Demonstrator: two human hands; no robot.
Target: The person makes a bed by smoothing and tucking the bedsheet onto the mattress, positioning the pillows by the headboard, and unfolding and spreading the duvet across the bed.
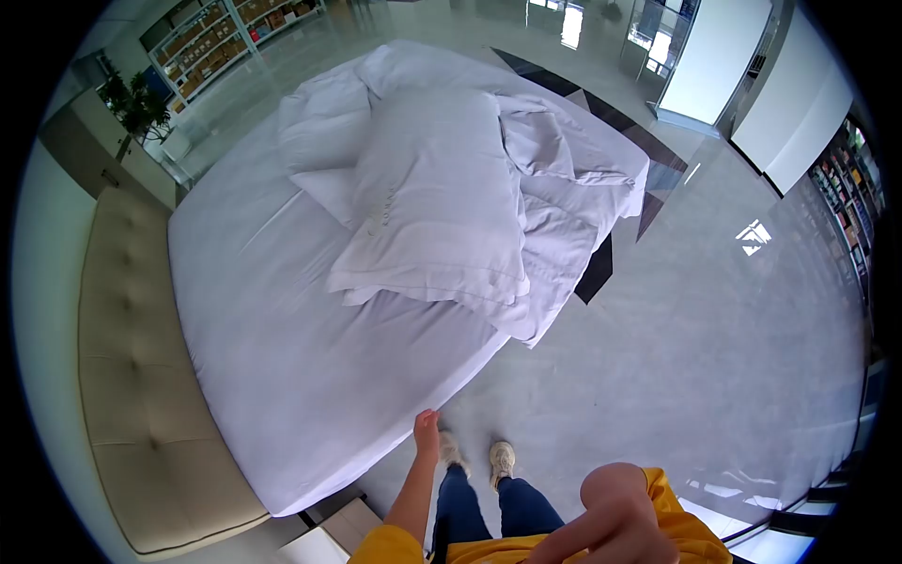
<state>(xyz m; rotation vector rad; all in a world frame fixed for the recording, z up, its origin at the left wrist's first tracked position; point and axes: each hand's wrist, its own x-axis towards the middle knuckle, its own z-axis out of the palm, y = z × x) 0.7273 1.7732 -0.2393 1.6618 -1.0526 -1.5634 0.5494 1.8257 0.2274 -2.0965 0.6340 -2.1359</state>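
My left hand (427, 432) hangs beside the near edge of the bed (272, 376), its fingers loosely bent with nothing seen in them. Whether it touches the sheet I cannot tell. My right arm is bent close to the camera, and my right hand (625, 536) is at the bottom edge, its fingers not clearly shown. A pale lilac pillow (442, 188) with small lettering lies on top of a rumpled duvet (554, 211) of the same colour. Another pillow (324, 136) is partly hidden at its left. A smooth fitted sheet covers the mattress.
A beige tufted headboard (132, 367) stands at the left. A pale box-like piece (338, 531) sits below the bed's near corner. Shiny grey floor (714, 357) extends right. Farther off are a potted plant (136, 103), shelves with boxes (211, 52) and a white panel (719, 56).
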